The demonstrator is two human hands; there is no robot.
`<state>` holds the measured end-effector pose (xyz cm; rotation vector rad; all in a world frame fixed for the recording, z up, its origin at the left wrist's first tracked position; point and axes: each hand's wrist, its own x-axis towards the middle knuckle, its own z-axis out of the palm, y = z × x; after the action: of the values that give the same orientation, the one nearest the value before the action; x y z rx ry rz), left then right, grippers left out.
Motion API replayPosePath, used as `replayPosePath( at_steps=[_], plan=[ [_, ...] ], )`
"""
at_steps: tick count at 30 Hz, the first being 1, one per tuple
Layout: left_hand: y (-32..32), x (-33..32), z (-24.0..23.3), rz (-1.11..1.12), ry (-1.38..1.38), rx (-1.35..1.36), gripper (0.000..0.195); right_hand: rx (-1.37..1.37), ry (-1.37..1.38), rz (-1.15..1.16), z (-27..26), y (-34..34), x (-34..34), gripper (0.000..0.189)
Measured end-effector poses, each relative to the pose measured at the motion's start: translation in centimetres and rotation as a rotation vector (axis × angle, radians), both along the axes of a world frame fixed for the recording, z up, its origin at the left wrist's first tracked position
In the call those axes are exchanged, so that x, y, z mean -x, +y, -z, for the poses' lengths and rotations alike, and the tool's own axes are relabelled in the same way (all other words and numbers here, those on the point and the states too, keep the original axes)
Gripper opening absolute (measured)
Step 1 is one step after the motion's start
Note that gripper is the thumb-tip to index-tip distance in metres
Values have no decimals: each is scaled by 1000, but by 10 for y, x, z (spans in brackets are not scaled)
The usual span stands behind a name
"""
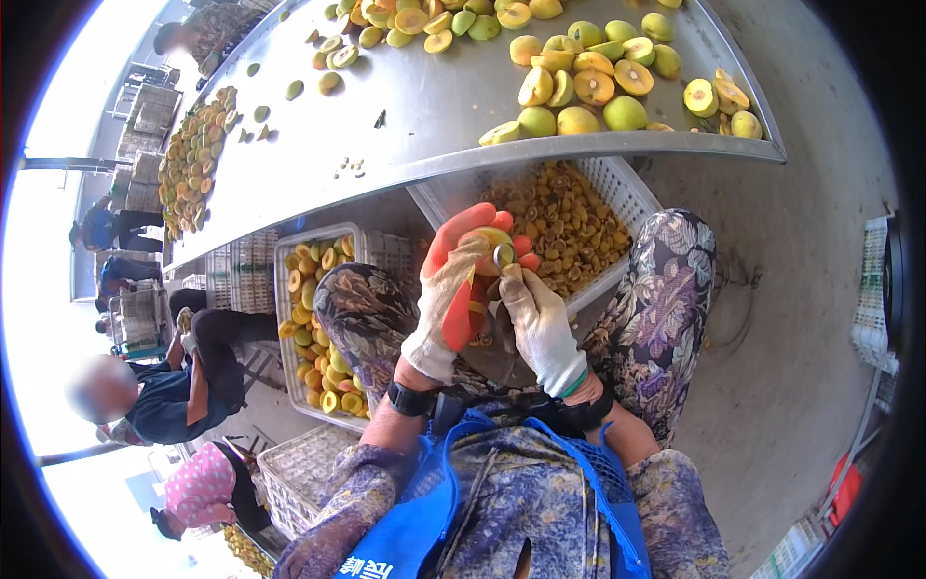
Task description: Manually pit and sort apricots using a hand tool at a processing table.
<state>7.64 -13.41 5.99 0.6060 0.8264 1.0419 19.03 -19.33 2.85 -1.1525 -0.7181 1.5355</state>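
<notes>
My left hand (446, 297), in a white knit glove with an orange-red coated palm, holds a yellow-green stone-fruit half (495, 237), probably a peach. My right hand (541, 329), in a white glove with stained fingertips, grips a small metal loop pitting tool (503, 255). The tool's ring is against the fruit; my fingers hide its handle. Both hands are close together above my lap. Just beyond them, under the table edge, a white plastic crate (615, 181) contains many brownish-orange pits and fruit scraps (571, 231).
A metal table (434, 94) with a raised rim carries piles of halved fruit (593, 79). Left of my knee, another crate (291, 387) is full of fruit halves. A seated co-worker (181, 391) and a person in a pink dotted top (202, 481) are at the left, near stacked crates (300, 470).
</notes>
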Motion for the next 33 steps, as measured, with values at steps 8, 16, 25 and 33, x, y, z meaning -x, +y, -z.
replayPosePath(
  at_steps=[8,16,25,33],
  plan=[
    [6,3,-1,8,22,80,24,-188,-238,-2,17,-1,6,30],
    [0,-12,4,-120,-28,26,36,-155,-268,35,9,-1,4,26],
    [-3,-19,8,-144,-14,-42,40,-169,-381,2,12,-2,4,22],
    [-7,-22,4,-149,44,-100,39,-165,-261,27,22,-5,13,23]
  ],
)
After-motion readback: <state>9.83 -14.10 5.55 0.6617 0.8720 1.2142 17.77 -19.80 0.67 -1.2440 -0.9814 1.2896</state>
